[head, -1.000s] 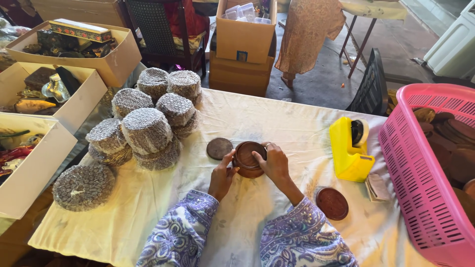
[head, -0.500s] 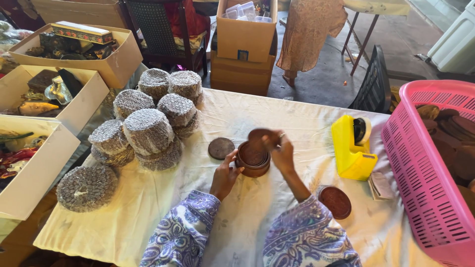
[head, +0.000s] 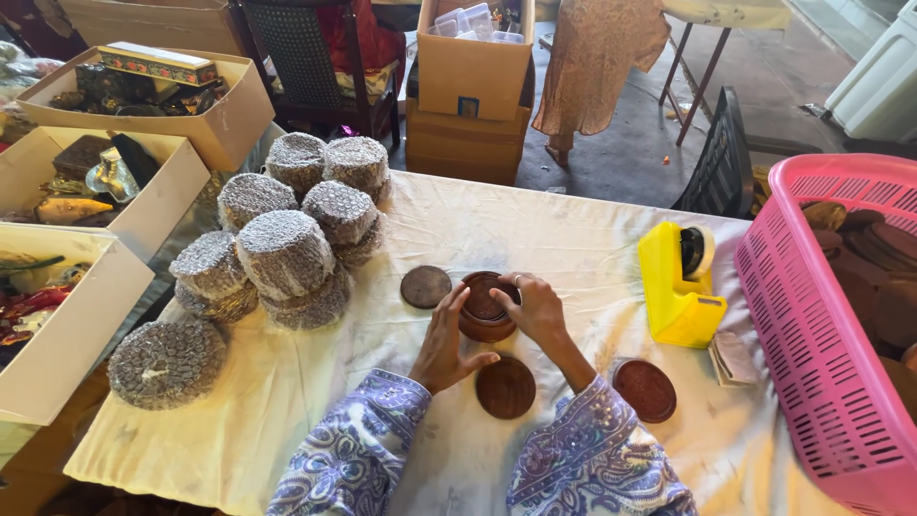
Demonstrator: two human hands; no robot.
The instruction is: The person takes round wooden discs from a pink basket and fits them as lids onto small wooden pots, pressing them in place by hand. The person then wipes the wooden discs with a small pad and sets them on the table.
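- The right hand [head: 538, 308] has its grip closed over the far and right rim of a round brown wooden bowl [head: 485, 308], fingers curled across the top edge.
- The left hand [head: 442, 341] lies against the bowl's near left side, fingers spread and touching its wall; whether that grip truly clamps it or only steadies it, I cannot tell.
- The bowl stands upright on the table [head: 535, 225], squarely between the two hands, its open mouth facing up. Being round, it has no long axis to speak of.
- Both hands touch the bowl; the right covers more of the rim and looks to be the one carrying it.
- Just near of the bowl, between the wrists, lies a flat wooden disc [head: 505, 387]. A darker disc [head: 425, 286] lies just left of the bowl, beyond the left hand.
- A third, reddish disc [head: 644, 390] lies to the right of the right forearm.
- Farther out: a yellow tape dispenser [head: 676, 282] to the right, a pink basket [head: 823, 334] holding more wooden pieces, and stacked round bundles in bubble wrap [head: 285, 250] to the left.
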